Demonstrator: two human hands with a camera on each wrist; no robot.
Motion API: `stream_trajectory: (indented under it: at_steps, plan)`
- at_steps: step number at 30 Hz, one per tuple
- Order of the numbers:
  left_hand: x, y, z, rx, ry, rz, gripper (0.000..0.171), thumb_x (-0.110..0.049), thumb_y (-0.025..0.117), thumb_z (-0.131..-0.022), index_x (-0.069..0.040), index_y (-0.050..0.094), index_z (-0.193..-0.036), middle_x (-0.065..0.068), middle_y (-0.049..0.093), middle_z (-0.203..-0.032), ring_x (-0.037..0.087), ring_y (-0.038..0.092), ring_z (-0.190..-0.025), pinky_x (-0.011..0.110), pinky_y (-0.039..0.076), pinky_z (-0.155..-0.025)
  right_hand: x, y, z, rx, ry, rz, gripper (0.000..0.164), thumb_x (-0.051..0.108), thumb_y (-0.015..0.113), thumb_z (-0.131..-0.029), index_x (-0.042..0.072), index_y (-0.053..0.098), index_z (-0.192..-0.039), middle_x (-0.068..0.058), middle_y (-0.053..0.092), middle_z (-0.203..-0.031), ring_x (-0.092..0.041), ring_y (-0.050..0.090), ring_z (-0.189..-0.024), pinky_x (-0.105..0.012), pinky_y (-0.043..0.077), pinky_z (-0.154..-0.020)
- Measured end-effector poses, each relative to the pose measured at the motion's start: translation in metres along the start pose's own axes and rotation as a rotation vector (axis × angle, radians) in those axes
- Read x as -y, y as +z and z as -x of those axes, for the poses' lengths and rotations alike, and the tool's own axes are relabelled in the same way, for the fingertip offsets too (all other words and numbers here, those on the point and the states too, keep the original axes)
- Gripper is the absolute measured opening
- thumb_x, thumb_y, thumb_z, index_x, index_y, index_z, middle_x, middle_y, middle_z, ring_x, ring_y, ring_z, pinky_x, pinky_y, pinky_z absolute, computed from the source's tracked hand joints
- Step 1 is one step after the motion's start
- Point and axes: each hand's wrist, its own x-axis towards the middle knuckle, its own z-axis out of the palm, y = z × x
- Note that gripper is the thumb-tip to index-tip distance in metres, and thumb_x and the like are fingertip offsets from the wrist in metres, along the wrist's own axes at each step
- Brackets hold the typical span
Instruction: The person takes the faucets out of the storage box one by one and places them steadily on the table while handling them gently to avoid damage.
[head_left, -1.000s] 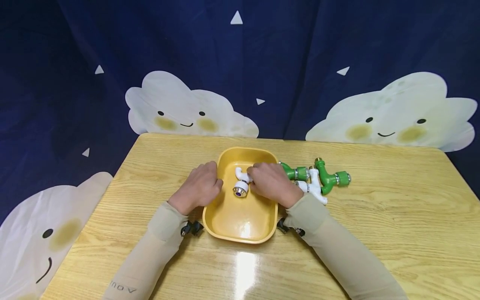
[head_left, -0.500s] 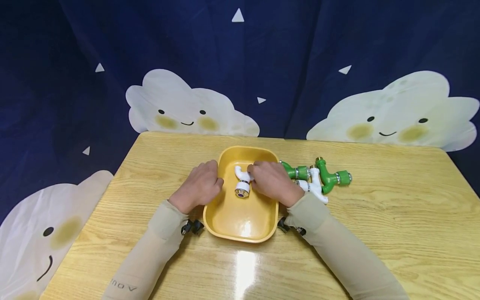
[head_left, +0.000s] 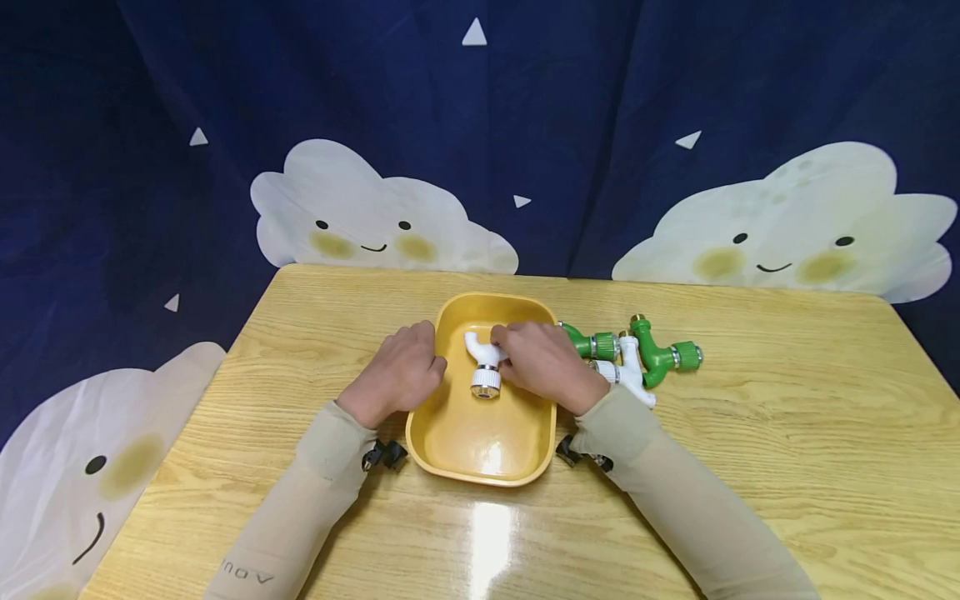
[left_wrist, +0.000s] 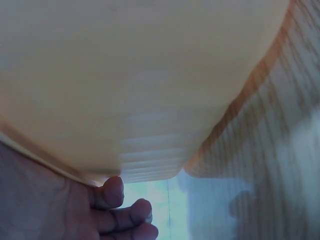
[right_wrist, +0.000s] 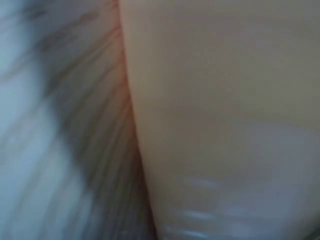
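A yellow plastic basin [head_left: 486,450] stands on the wooden table in the head view. My left hand [head_left: 399,369] grips its left rim; in the left wrist view the curled fingers [left_wrist: 122,217] show outside the basin wall [left_wrist: 125,90]. Over the right rim reaches my right hand [head_left: 547,360], which holds a white tap [head_left: 486,365] inside the basin. The tap's ribbed knob points towards me and its curved spout points away to the left. My right fingers hide the tap's other end. Only the basin's outer wall [right_wrist: 225,100] and table show in the right wrist view.
Right of the basin, a second white tap [head_left: 630,367] lies against a green tap [head_left: 660,357]. Another green tap [head_left: 596,344] is partly hidden behind my right hand. A dark blue curtain [head_left: 562,125] with cloud prints hangs behind the table [head_left: 787,417].
The white tap has turned in my right hand: its knob end swung from lower left to straight towards me, and its capped face tipped down. My left hand has stayed on the rim.
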Motion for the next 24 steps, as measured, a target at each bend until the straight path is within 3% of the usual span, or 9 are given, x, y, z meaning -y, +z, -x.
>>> stream_trajectory:
  at_steps: [7, 24]
  plan:
    - [-0.0007, -0.0002, -0.0005, -0.006, 0.006, -0.002, 0.019, -0.022, 0.045, -0.098, -0.004, 0.049, -0.1, 0.011, 0.051, -0.089, 0.028, 0.047, -0.081, 0.035, 0.036, -0.072, 0.0005, -0.0019, 0.0009, 0.004, -0.013, -0.038, 0.018, 0.014, 0.079, -0.086, 0.013, 0.069, -0.102, 0.0, 0.069, -0.084, -0.015, 0.056, -0.067, -0.03, 0.045, -0.057]
    - [0.0002, 0.0, -0.0014, -0.009, 0.026, -0.023, 0.02, -0.022, 0.045, -0.099, -0.003, 0.048, -0.099, 0.011, 0.05, -0.089, 0.028, 0.048, -0.081, 0.035, 0.038, -0.072, -0.0016, -0.0024, 0.0023, -0.01, -0.065, -0.068, 0.023, 0.016, 0.078, -0.086, 0.015, 0.059, -0.1, 0.001, 0.06, -0.074, -0.016, 0.054, -0.061, -0.03, 0.04, -0.054]
